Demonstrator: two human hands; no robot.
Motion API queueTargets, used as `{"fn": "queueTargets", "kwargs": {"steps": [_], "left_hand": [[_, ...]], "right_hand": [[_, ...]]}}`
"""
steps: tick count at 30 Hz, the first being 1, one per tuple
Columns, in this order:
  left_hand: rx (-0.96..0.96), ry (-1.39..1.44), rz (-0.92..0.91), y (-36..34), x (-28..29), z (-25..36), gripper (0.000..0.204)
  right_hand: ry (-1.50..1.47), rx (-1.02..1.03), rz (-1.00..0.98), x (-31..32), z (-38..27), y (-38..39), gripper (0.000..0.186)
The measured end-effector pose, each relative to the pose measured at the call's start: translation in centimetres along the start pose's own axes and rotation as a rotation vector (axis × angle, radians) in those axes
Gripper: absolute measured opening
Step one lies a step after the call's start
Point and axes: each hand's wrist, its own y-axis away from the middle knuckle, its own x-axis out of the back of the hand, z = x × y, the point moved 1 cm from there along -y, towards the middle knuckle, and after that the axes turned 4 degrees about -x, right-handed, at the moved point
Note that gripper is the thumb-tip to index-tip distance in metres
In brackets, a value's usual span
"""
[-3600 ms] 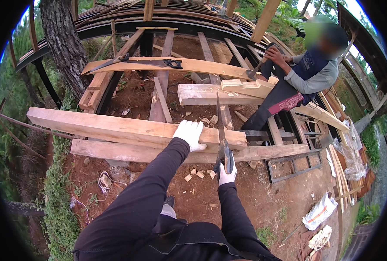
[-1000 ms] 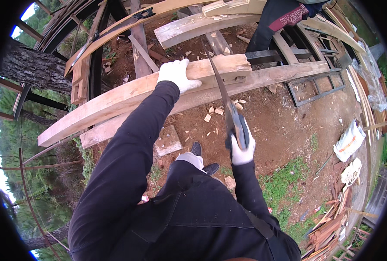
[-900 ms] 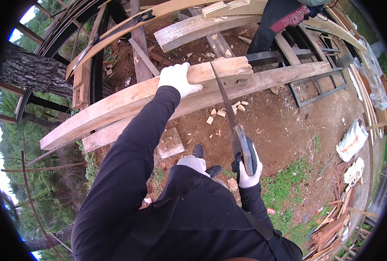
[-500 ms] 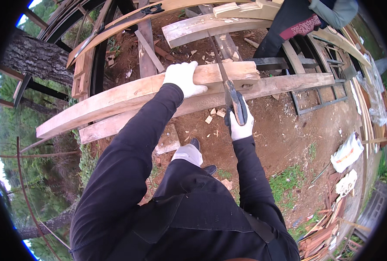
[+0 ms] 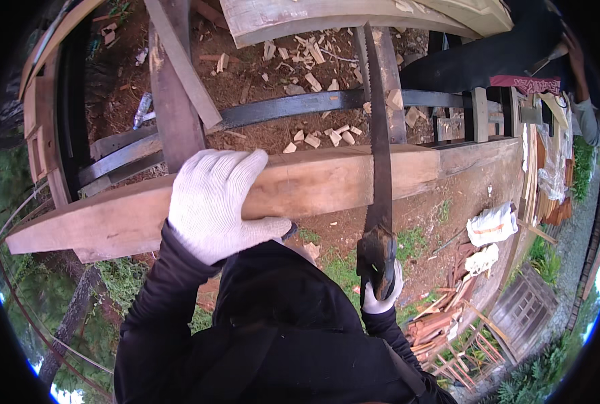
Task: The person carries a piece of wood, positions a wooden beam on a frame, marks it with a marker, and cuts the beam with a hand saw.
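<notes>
A thick, pale, slightly curved wooden beam [image 5: 320, 180] lies across in front of me. My left hand [image 5: 215, 202], in a white knit glove, grips the beam left of its middle, fingers over the top and thumb along the near side. In my right hand [image 5: 384, 291], gloved too, is the dark handle of a handsaw [image 5: 380, 135], partly hiding the fingers. Its long toothed blade points away from me and crosses the beam toward its right end. Whether the teeth sit in a cut cannot be made out.
Another beam [image 5: 300, 20] lies farther off, near a person in dark trousers [image 5: 475, 64]. Black metal rails [image 5: 286, 108] and a plank [image 5: 182, 64] run beyond my beam. Wood offcuts [image 5: 333, 136] litter the dirt. A white sack [image 5: 492, 224] and scrap wood [image 5: 438, 322] lie at right.
My view has tilted and come closer to the beam. The saw handle and my right hand are drawn back toward me. My left hand stays on the beam.
</notes>
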Motion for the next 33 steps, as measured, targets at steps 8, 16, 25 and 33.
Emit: {"fn": "queueTargets", "kwargs": {"steps": [8,16,25,33], "left_hand": [[0.125,0.190,-0.110,-1.6,0.0,-1.9,0.052],[0.148,0.284,-0.180,-2.0,0.2,-2.8,0.048],[0.085,0.239,-0.127,-1.7,0.3,-2.1,0.050],[-0.034,-0.068,0.011,0.5,-0.9,0.1,0.053]], "right_hand": [[0.127,-0.288,-0.149,0.5,-2.8,-0.6,0.059],[0.146,-0.427,-0.271,1.1,-3.6,-1.6,0.061],[0.123,-0.308,-0.245,0.7,-3.3,-2.0,0.060],[0.044,0.135,0.089,0.7,-4.5,-3.2,0.080]]}}
